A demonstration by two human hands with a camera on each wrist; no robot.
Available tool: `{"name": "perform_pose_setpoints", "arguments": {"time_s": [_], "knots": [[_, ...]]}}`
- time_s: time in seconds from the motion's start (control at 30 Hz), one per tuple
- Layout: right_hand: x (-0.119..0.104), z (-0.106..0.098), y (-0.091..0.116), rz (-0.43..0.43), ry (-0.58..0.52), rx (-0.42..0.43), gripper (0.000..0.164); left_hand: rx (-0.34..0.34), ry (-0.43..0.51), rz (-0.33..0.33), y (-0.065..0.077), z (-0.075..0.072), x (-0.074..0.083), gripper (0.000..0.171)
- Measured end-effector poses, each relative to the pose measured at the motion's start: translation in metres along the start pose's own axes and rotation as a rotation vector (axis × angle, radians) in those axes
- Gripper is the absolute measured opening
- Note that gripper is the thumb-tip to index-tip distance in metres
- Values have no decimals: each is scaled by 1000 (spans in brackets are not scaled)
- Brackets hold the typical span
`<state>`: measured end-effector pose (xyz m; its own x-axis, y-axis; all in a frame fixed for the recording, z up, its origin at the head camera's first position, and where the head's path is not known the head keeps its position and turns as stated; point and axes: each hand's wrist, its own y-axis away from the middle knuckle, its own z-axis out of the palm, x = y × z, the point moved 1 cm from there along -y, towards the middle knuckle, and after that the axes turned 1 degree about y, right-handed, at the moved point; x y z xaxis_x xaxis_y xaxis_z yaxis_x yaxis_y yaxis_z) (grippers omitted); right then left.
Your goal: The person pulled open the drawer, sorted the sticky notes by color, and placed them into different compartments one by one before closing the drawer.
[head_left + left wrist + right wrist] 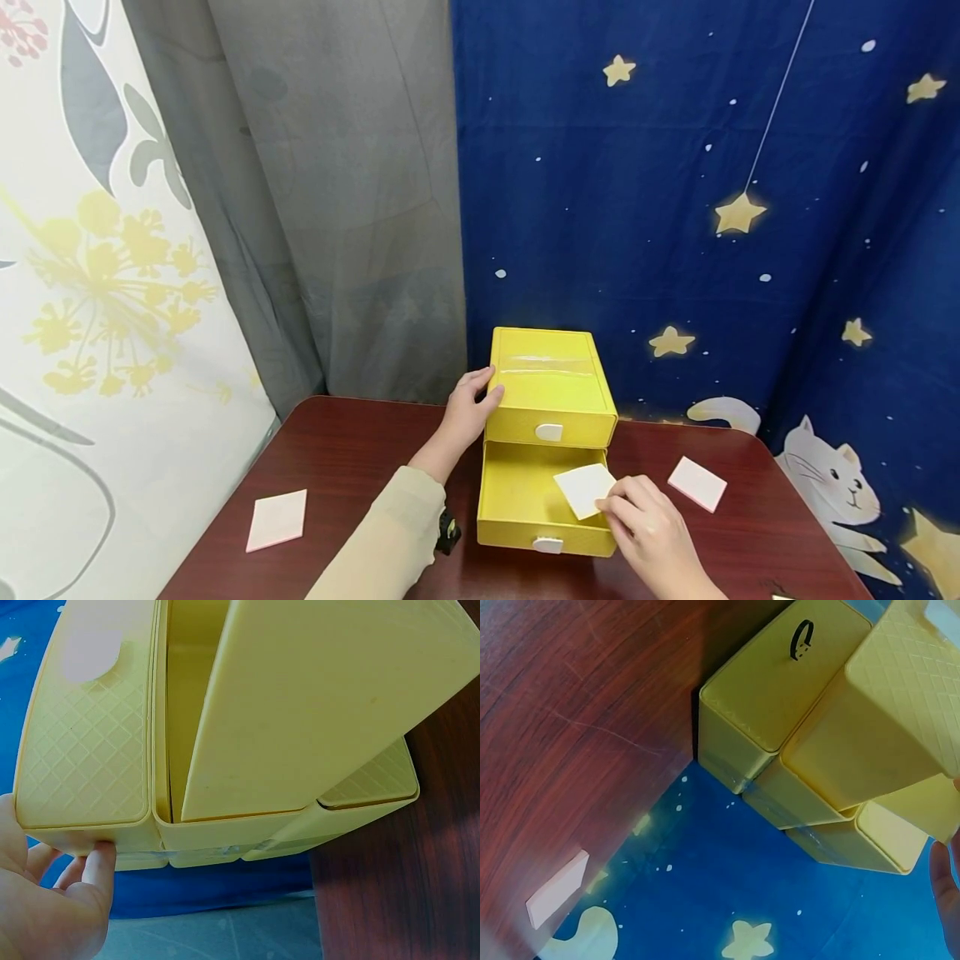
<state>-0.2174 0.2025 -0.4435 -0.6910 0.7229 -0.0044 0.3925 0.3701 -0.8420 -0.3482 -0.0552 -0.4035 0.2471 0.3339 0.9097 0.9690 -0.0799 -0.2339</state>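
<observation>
A yellow drawer cabinet (551,383) stands on the table, its upper drawer closed. Below, a yellow drawer (517,487) with a white handle is pulled out. My right hand (648,525) pinches a white square note pad (583,490) by its near right corner, over the drawer's right side. Fingers of that hand (946,889) show only at the edge of the right wrist view. My left hand (467,408) rests against the cabinet's upper left edge, thumb toward the front. From the left wrist, the left hand's fingers (97,870) touch the cabinet's top panel, beside the closed drawer front (94,765).
One pink-edged white note pad (276,521) lies on the table at left, another (697,483) at right. A black wrist strap piece (448,532) sits under the left sleeve. Clear tape (547,365) crosses the cabinet top. Grey and blue curtains (675,167) hang behind the dark red table (360,450).
</observation>
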Motion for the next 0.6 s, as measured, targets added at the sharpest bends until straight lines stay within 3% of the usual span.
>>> {"name": "perform_pose_setpoints", "arguments": {"time_s": [0.4,0.6], "knots": [[1,10,-9,-16,9,11,41,2,-1,2,0,0,0,53],[5,19,-10,10,-7,-43,11,3,-3,-3,1,0,0,53]]}}
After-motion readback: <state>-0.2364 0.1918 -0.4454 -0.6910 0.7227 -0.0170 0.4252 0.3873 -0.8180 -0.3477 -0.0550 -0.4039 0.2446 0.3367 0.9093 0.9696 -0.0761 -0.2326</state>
